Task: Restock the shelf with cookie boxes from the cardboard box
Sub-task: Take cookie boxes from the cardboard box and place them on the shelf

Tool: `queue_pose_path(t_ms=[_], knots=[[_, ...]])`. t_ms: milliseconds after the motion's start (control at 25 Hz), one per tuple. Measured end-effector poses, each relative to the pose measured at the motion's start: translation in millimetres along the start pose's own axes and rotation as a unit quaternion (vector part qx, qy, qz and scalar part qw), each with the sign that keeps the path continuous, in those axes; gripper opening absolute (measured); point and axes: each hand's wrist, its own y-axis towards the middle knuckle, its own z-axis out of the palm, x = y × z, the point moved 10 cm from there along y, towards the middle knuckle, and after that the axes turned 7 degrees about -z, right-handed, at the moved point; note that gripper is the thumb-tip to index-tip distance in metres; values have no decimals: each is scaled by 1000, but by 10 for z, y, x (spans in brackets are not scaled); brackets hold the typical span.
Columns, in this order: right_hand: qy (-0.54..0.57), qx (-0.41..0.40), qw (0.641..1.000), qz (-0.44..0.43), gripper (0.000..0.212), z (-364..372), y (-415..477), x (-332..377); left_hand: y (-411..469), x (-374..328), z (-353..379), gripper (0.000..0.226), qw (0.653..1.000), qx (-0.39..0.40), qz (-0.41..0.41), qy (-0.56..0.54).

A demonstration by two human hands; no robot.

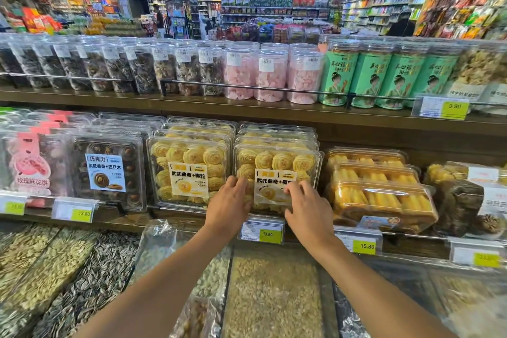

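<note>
- A clear plastic box of yellow swirl cookies (277, 159) stands on edge at the front of its row on the lower brown wooden shelf (129, 218).
- Left hand (229, 202): fingers bent at the box's lower left edge; whether they hook round it cannot be told.
- Right hand (308, 207): fingers loosely spread, tips pressing the box's front.
- Best done by pushing evenly with both hands, gently, so the box sits level with the matching box (189, 170) beside it.

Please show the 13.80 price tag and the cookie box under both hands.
Yellow 13.80 price tag (270, 234): head view, printed number.
Clear plastic box of yellow cookies (274, 159): head view, upper lid.
</note>
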Motion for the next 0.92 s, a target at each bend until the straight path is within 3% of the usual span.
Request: queue_pose_path(t_ms=[160, 400, 720, 920], knots=[[-28, 26, 999, 36, 38, 63, 21, -34, 73, -60, -34, 45, 998, -13, -17, 63], [-13, 25, 999, 29, 33, 120, 75, -72, 136, -58, 3, 50, 998, -5, -23, 65], [-18, 73, 997, 32, 48, 91, -25, -2, 4, -88, -29, 59, 998, 24, -6, 55], [-31, 110, 992, 53, 49, -44, -250, 163, -394, -116, -159, 55, 991, 40, 27, 121]])
